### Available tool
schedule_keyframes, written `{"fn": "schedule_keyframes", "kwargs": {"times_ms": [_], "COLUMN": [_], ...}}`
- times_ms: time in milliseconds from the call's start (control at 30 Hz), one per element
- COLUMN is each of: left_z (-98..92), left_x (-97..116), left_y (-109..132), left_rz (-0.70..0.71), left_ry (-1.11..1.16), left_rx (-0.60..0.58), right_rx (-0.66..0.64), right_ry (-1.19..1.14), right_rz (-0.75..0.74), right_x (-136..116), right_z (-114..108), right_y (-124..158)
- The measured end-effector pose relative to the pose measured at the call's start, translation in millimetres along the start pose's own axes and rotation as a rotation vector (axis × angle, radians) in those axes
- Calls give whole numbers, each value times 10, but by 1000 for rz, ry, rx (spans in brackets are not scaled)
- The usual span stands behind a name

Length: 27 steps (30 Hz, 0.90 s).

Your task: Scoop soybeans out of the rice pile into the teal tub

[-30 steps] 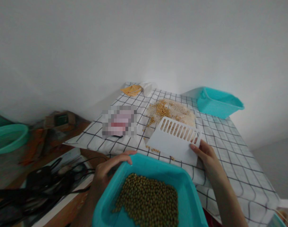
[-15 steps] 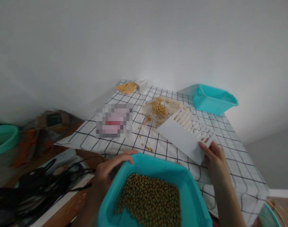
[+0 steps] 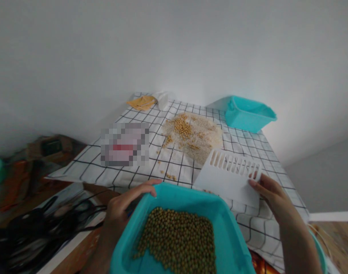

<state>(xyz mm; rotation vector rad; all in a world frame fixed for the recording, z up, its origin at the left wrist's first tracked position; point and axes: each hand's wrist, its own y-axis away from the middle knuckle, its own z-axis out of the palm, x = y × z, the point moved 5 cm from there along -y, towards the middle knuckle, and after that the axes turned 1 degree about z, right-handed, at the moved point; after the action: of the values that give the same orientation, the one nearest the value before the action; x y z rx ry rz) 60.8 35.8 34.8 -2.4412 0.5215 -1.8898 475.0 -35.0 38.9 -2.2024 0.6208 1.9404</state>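
Note:
My left hand (image 3: 121,203) is closed over the left rim of a turquoise plastic tub (image 3: 188,196), low in the head view. Round, brownish-green beans (image 3: 179,238) cover much of the tub's bottom. To the right, my right hand (image 3: 272,192) pinches the corner of a thin white plastic plate (image 3: 228,182) with a row of slots along its far edge. The plate slants just beyond the tub's far rim, its slotted edge close to a heap of pale rice-like grains (image 3: 209,133). Yellow soybeans (image 3: 182,126) lie on that heap, and some are scattered on the cloth.
A checked white cloth (image 3: 151,158) covers the table. A second turquoise tub (image 3: 245,118) stands at the back right, against the wall. Yellow packets (image 3: 142,102) lie at the back left, near a blurred-out item (image 3: 125,144). Black cables and bags (image 3: 28,228) clutter the lower left.
The white plate has turned and come nearer, its slotted edge drawn back from over the grain heap. My left hand keeps its hold on the tub. The whole view has shifted slightly.

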Motion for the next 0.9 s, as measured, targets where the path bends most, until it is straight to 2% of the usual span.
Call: {"fn": "schedule_keyframes", "kwargs": {"times_ms": [133, 267, 400, 533, 667, 767, 900], "left_z": [38, 64, 50, 51, 52, 48, 52], "left_x": [-38, -69, -89, -94, -105, -126, -107], "left_y": [40, 66, 74, 85, 104, 110, 104], "left_rz": [-38, -41, -47, -10, 13, -19, -12], "left_ry": [43, 29, 30, 9, -1, 21, 35], "left_rx": [92, 74, 66, 65, 74, 69, 64], "right_rx": [-73, -143, -124, -107, -167, -190, -157], "right_ry": [-12, -14, -5, 63, 20, -11, -26], "right_rz": [60, 54, 7, 83, 91, 56, 35], "right_x": [-44, -144, -184, -103, -128, -197, -233], "right_z": [105, 219, 147, 58, 168, 244, 195], "right_y": [-98, -209, -244, -182, -129, -139, -181]}}
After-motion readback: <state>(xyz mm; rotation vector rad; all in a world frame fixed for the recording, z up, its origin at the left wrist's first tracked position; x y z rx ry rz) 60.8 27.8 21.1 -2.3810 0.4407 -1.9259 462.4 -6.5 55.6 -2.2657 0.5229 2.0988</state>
